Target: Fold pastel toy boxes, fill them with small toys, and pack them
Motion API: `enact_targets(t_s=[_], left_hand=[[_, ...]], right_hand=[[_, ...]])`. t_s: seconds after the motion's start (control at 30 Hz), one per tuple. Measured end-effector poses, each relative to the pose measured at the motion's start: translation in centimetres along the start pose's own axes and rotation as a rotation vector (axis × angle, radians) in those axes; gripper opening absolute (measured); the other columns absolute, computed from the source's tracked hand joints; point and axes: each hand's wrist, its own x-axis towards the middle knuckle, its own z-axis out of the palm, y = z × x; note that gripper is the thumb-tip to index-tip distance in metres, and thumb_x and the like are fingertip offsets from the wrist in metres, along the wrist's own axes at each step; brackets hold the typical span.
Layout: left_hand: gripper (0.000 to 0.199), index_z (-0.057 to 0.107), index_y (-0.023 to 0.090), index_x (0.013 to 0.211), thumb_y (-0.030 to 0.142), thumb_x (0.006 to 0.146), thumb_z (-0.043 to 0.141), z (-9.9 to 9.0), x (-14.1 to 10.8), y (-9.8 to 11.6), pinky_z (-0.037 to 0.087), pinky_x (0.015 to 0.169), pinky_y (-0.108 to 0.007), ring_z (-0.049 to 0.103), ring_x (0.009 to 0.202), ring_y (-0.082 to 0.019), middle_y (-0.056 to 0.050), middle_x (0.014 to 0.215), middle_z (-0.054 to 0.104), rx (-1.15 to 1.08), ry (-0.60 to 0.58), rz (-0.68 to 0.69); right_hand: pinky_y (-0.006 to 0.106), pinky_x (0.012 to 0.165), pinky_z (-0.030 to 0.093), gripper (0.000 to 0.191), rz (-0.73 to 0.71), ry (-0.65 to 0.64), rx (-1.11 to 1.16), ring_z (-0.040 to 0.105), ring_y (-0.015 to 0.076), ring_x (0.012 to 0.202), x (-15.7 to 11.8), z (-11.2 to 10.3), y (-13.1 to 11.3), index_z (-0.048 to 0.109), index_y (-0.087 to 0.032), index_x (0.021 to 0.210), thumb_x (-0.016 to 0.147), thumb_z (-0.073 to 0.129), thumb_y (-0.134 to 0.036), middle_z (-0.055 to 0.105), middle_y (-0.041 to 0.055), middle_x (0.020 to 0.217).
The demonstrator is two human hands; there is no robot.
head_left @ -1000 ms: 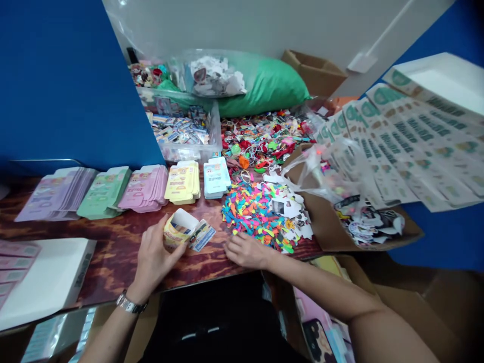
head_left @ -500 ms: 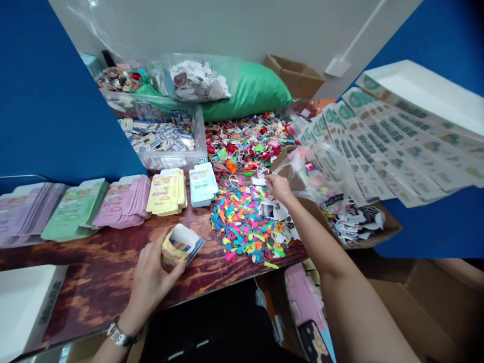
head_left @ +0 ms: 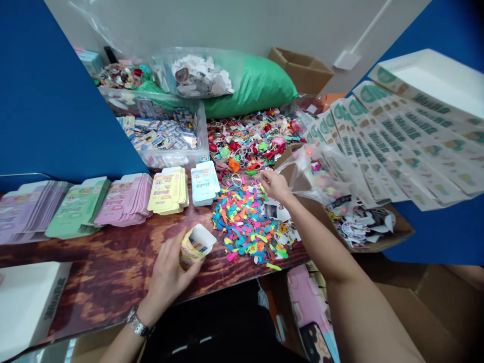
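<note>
Head view. Left hand gripped a small yellow carton, partly folded, its open end tilted up, above the wood-grain desk near the front edge. Right hand was raised with fingers drawn narrow, over the far edge of a heap of neon cut pieces and just beside a clear plastic bag; whether it held anything could not be told. Flat stacks of printed cartons lay beyond the left hand; printed sheets spread at far right.

two hands, five flat-carton stacks
</note>
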Motion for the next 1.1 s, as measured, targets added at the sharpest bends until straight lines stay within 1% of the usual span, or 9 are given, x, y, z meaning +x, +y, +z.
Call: enact_targets(t_s=[0.13,0.23,0.3,0.5,0.63,0.73,0.83,0.97,1.1], left_hand=[[0.074,0.033,0.019,0.144,0.04,0.081,0.066,0.4,0.5,0.5,0.048,0.091,-0.041,0.056,0.108,-0.028,-0.013,0.123,0.057,-0.017,-0.039,0.005],[0.075,0.031,0.019,0.145,0.039,0.081,0.065,0.8,0.9,1.0,0.047,0.093,-0.041,0.054,0.109,-0.028,-0.014,0.126,0.056,-0.018,-0.058,0.03],[0.074,0.031,0.018,0.145,0.039,0.082,0.064,1.0,1.2,1.3,0.047,0.092,-0.04,0.054,0.108,-0.028,-0.014,0.125,0.056,-0.007,-0.065,0.039],[0.073,0.034,0.015,0.143,0.04,0.081,0.064,2.2,2.2,1.8,0.047,0.09,-0.041,0.053,0.105,-0.029,-0.014,0.122,0.057,0.08,-0.055,0.015],[0.073,0.032,0.011,0.144,0.039,0.083,0.061,2.9,3.3,3.2,0.048,0.084,-0.04,0.053,0.1,-0.03,-0.015,0.116,0.057,0.162,-0.059,0.025],[0.072,0.031,0.011,0.145,0.035,0.083,0.06,3.2,3.7,4.4,0.049,0.083,-0.04,0.052,0.1,-0.03,-0.015,0.115,0.057,0.194,-0.084,0.052],[0.073,0.028,0.013,0.147,0.032,0.083,0.06,3.3,3.6,4.7,0.048,0.085,-0.041,0.052,0.101,-0.03,-0.015,0.116,0.057,0.178,-0.083,0.061],[0.075,0.026,0.015,0.147,0.032,0.082,0.06,3.5,3.4,3.9,0.047,0.089,-0.042,0.053,0.103,-0.029,-0.015,0.12,0.056,0.068,-0.064,0.019],[0.075,0.026,0.017,0.147,0.032,0.082,0.061,3.7,3.3,3.3,0.045,0.095,-0.043,0.054,0.11,-0.029,-0.015,0.127,0.055,-0.016,-0.058,0.007]], right_hand=[[0.02,0.065,0.036,0.034,-0.222,-0.249,0.141,0.058,0.0124,0.073,-2.6,0.5,-2.7,0.061,-0.019,0.118,0.093,0.053,-0.04,0.069,0.0007,0.086],[0.022,0.061,0.031,0.022,-0.213,-0.317,0.034,0.056,0.0149,0.071,-3.7,1.5,-4.1,0.066,-0.018,0.103,0.086,0.062,-0.032,0.066,0.0027,0.078],[0.023,0.061,0.029,0.015,-0.203,-0.299,0.001,0.056,0.0166,0.075,-4.0,1.7,-4.4,0.067,-0.017,0.088,0.087,0.06,-0.03,0.064,0.0057,0.08],[0.023,0.065,0.029,0.035,-0.321,-0.05,0.112,0.05,0.0142,0.075,-5.6,-1.6,-5.0,0.061,-0.016,0.078,0.096,0.048,-0.044,0.058,0.0053,0.082],[0.022,0.062,0.029,0.034,-0.506,-0.129,0.322,0.048,0.0105,0.064,-7.5,-3.0,-7.9,0.057,-0.016,0.075,0.097,0.046,-0.04,0.055,-0.0006,0.068],[0.022,0.063,0.031,0.019,-0.579,-0.214,0.279,0.054,0.0114,0.068,-8.8,-2.1,-10.5,0.06,-0.017,0.08,0.093,0.053,-0.027,0.062,0.0016,0.076],[0.022,0.067,0.037,0.005,-0.51,-0.168,0.318,0.06,0.0141,0.077,-9.6,-0.7,-12.1,0.059,-0.018,0.089,0.088,0.054,-0.016,0.067,0.0046,0.088],[0.023,0.074,0.045,0.022,-0.535,-0.071,0.59,0.064,0.0148,0.086,-10.3,0.5,-12.2,0.051,-0.021,0.11,0.089,0.051,-0.015,0.068,0.0041,0.101],[0.025,0.076,0.047,0.017,-0.624,0.055,0.473,0.062,0.0161,0.088,-10.5,1.2,-12.1,0.058,-0.021,0.104,0.092,0.047,-0.016,0.067,0.0063,0.099]])
